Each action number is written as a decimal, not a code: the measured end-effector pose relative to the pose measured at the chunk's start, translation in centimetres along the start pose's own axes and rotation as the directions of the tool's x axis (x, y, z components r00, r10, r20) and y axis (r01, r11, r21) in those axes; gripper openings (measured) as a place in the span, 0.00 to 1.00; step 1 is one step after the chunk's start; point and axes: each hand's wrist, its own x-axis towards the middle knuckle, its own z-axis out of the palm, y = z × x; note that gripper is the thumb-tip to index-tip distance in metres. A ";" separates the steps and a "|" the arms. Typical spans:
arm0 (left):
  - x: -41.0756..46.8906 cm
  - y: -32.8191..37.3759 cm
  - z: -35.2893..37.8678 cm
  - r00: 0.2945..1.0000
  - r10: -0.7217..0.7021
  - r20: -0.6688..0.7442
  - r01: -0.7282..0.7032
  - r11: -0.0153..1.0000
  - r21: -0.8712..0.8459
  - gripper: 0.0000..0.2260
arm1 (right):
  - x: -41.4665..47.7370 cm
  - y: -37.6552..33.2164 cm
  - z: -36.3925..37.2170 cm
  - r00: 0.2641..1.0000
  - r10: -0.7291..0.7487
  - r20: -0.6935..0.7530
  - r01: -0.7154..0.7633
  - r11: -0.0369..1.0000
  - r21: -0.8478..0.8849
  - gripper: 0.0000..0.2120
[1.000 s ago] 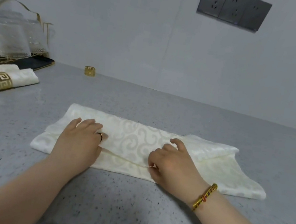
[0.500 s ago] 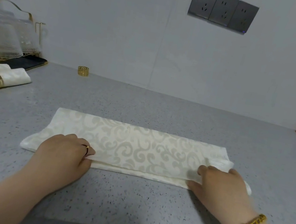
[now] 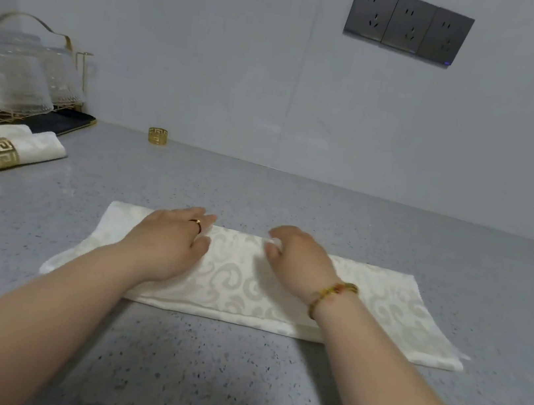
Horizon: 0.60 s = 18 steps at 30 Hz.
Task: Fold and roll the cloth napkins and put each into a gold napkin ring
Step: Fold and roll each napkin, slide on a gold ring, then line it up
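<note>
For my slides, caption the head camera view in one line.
A folded cream napkin lies on the grey counter under the left hand and right hand; a gold ring stands near the wall.

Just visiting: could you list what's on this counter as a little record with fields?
Counter: grey, speckled
Napkin in work: cream napkin, folded into a long band
Left hand: flat on the napkin
Right hand: fingers curled at its far edge, seemingly pinching it
Spare ring: gold napkin ring, alone by the wall
Finished: rolled napkins in gold rings, far left
</note>
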 end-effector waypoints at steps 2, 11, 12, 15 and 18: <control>1.2 0.1 1.1 0.998 -0.028 0.060 0.028 1.000 0.000 0.23 | 1.4 -1.5 1.6 0.999 -0.031 0.029 0.031 0.999 0.012 0.19; 1.5 -0.9 3.6 0.990 -0.037 0.138 0.040 0.999 -0.016 0.22 | 0.7 -3.2 5.9 0.966 -0.035 0.256 0.033 0.999 0.010 0.28; 1.5 -1.0 3.6 0.990 -0.038 0.139 0.040 0.999 -0.018 0.22 | 0.5 -3.2 5.9 0.964 -0.039 0.263 0.037 0.999 0.010 0.28; 1.5 -1.1 3.4 0.987 -0.031 0.155 0.035 0.999 -0.021 0.22 | 0.0 -3.4 5.9 0.961 -0.042 0.274 0.041 0.999 0.006 0.30; 1.5 -2.3 3.1 0.985 -0.064 0.162 0.068 0.997 -0.022 0.23 | 0.0 -3.5 6.0 0.961 -0.052 0.270 0.054 0.999 0.000 0.30</control>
